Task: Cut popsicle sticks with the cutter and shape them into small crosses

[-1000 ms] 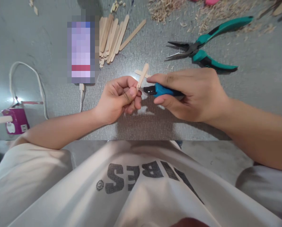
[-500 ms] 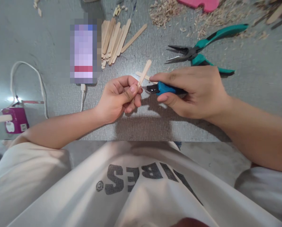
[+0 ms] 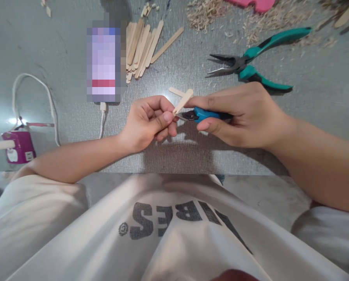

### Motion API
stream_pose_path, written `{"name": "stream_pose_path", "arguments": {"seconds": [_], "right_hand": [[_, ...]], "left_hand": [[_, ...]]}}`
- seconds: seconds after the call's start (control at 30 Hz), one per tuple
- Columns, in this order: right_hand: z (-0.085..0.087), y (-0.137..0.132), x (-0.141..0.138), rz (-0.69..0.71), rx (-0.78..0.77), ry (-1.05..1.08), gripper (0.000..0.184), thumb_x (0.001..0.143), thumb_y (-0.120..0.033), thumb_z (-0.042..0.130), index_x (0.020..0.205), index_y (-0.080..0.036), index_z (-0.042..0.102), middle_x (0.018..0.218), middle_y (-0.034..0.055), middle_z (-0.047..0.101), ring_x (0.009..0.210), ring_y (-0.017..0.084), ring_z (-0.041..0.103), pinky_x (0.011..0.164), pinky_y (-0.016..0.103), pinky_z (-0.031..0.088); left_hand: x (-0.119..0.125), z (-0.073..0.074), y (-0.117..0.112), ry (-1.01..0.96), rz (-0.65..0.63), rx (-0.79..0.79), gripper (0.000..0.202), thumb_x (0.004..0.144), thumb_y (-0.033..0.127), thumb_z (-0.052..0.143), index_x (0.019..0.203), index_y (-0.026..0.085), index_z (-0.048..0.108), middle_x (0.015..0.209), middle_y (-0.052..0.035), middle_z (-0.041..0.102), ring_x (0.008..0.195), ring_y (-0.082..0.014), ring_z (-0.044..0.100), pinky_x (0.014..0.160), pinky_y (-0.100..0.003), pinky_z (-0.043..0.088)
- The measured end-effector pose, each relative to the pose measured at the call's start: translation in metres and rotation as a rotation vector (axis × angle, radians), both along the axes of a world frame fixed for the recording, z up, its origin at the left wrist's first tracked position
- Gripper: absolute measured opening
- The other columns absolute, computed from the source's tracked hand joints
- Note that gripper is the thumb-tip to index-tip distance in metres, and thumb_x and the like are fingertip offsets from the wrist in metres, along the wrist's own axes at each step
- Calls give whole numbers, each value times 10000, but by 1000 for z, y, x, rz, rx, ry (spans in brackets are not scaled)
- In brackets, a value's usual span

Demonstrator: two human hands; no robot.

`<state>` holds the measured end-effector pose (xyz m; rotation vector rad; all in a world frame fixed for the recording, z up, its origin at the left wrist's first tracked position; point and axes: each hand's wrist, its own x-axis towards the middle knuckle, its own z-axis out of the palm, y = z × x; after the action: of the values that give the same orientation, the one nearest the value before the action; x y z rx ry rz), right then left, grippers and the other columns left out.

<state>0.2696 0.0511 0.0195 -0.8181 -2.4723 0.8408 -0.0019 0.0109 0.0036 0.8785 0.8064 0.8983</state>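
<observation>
Between the thumb and fingers of my left hand (image 3: pixel 154 123) is a wooden craft stick (image 3: pixel 184 101), tilted up and to the right, with a notch or split near its lower end. My right hand (image 3: pixel 239 115) grips a blue and black utility knife (image 3: pixel 203 114). Its blade points left and meets the stick close to my left thumb. A second craft stick (image 3: pixel 176 91) lies on the table behind, partly covered by the held stick and my right index finger.
Teal-handled needle-nose pliers (image 3: pixel 241 64) lie open beyond my right hand. A pile of craft sticks (image 3: pixel 142 47) rests beside a phone (image 3: pixel 103 62) on a white cable. Wood shavings (image 3: pixel 203 15) and a pink object (image 3: pixel 258 4) are at the back; a purple power adapter (image 3: pixel 19 146) sits left.
The held craft stick has tipped over to the right and lower. The knife blade has come up against it near my left thumb. The view has shifted slightly.
</observation>
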Motion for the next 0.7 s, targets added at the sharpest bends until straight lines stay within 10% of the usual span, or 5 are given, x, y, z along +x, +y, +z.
{"name": "stream_pose_path", "arguments": {"seconds": [0.2,0.7], "right_hand": [[-5,-9,-8,-3,126,123,650,1304,-749,525,1368,-223,900,730,-33,615,637,179,611,662,351,445],[-26,-13,-9,-125,319,46,681,1306,-755,452,1490,-239,856,852,33,806,766,250,762,729,391,524]], "left_hand": [[1,-2,-6,9,2,30,731,872,741,1114,820,247,578,616,22,763,387,-63,491,420,-229,406],[2,-6,-10,60,37,58,712,997,824,972,888,253,561,688,37,802,466,-90,620,493,-238,505]]}}
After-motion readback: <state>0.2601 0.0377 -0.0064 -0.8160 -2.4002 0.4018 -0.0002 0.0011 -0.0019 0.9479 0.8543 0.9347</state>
